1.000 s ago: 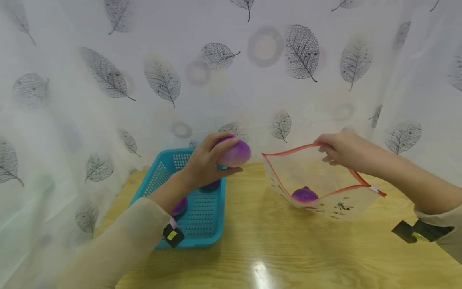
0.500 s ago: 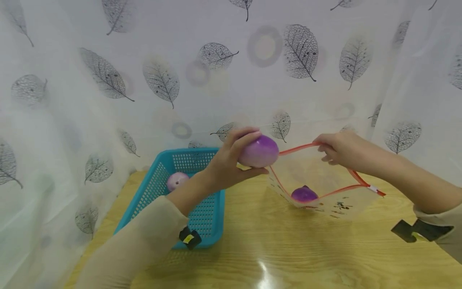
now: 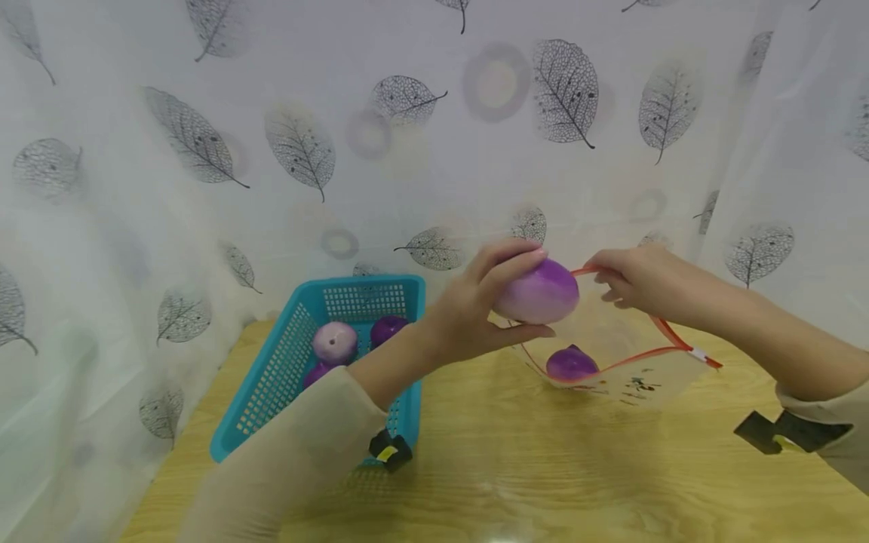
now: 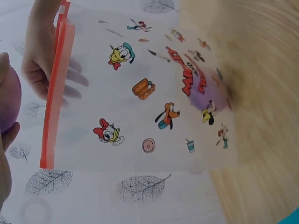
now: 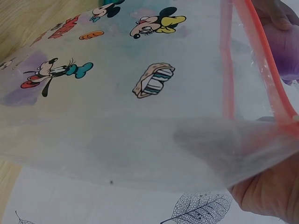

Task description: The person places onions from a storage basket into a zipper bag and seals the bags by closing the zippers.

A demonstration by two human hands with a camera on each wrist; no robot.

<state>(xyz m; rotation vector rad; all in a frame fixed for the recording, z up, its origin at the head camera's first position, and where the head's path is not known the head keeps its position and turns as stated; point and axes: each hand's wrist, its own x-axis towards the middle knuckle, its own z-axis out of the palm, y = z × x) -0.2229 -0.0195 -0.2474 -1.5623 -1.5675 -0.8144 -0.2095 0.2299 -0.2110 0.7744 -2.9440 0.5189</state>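
Note:
My left hand [image 3: 468,309] grips a purple onion [image 3: 539,294], shading to pale below, at the left side of a zip bag's mouth. The clear bag [image 3: 655,381] has a red zip edge and cartoon prints, and its mouth gapes. My right hand [image 3: 641,279] pinches the bag's far rim between thumb and fingers. Inside the bag lies another purple onion [image 3: 572,363], seen blurred through the film in the left wrist view. In the right wrist view the bag covers part of my right hand [image 5: 268,191], and the held onion [image 5: 282,51] shows beyond the zip.
To the left, a blue perforated basket [image 3: 407,290] holds more purple onions [image 3: 335,343], partly hidden by my left forearm. Both stand on a wooden table [image 3: 502,467]. A white leaf-patterned curtain [image 3: 448,173] hangs behind and along the left side.
My left hand has carried the onion rightward from above the basket to the bag's mouth. More of the basket's onions now show. The right hand and bag have stayed nearly still.

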